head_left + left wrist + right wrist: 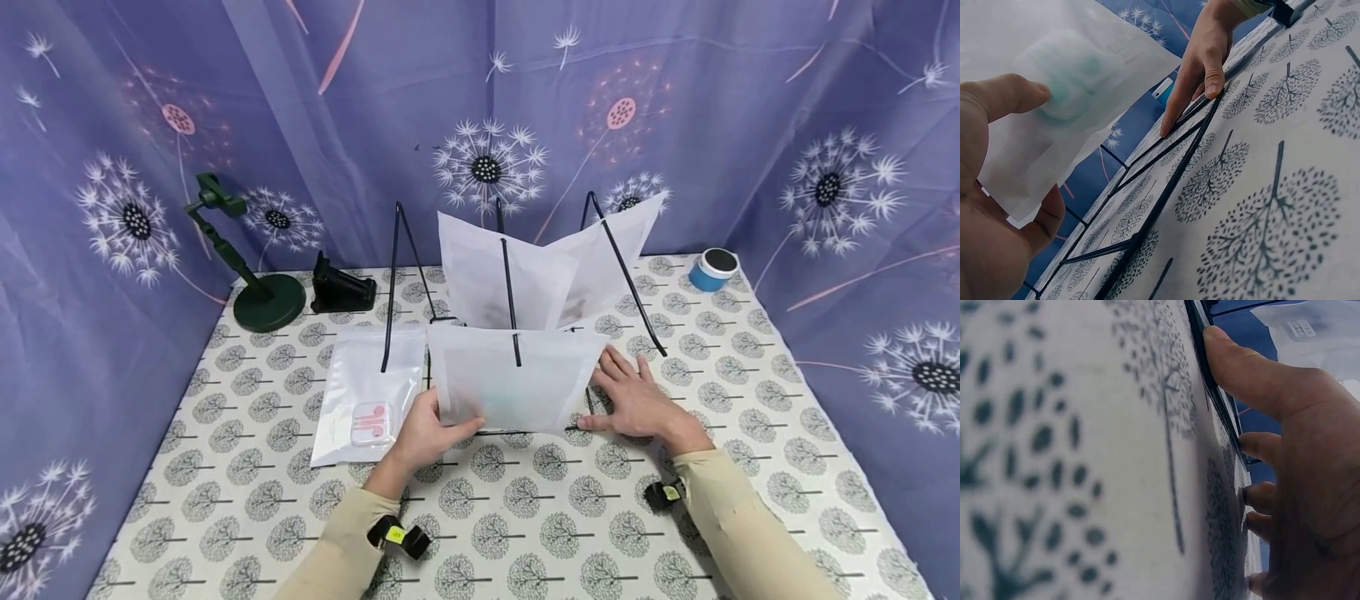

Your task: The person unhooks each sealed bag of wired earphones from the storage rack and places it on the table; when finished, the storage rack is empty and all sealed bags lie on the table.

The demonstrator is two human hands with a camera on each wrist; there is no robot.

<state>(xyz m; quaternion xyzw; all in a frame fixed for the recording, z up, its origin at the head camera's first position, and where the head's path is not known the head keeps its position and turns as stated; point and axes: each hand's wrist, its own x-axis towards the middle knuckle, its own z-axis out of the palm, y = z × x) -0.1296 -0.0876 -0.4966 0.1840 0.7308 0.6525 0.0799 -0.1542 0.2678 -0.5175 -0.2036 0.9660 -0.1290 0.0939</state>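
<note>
My left hand (pixel 429 432) pinches the lower left corner of a frosted white bag (pixel 517 379), thumb in front and fingers behind. Something pale green (pixel 1079 72) shows blurrily through that bag in the left wrist view. The bag stands upright before a black wire rack (pixel 621 273). Fingers spread, my right hand (pixel 633 400) rests at the rack's right base, its thumb touching the base wire (pixel 1202 347). Two more frosted bags, a middle one (pixel 498 279) and a right one (pixel 618 250), lean between the rack's uprights.
Left of the rack lies a white bag (pixel 337 425) with pink earphones (pixel 371 421) in a clear case. Behind stand a dark green stand (pixel 268 302), a black holder (pixel 341 287) and a blue jar with a dark lid (pixel 712 271). Purple dandelion-print curtains (pixel 375 108) enclose the tree-patterned tabletop (pixel 555 533).
</note>
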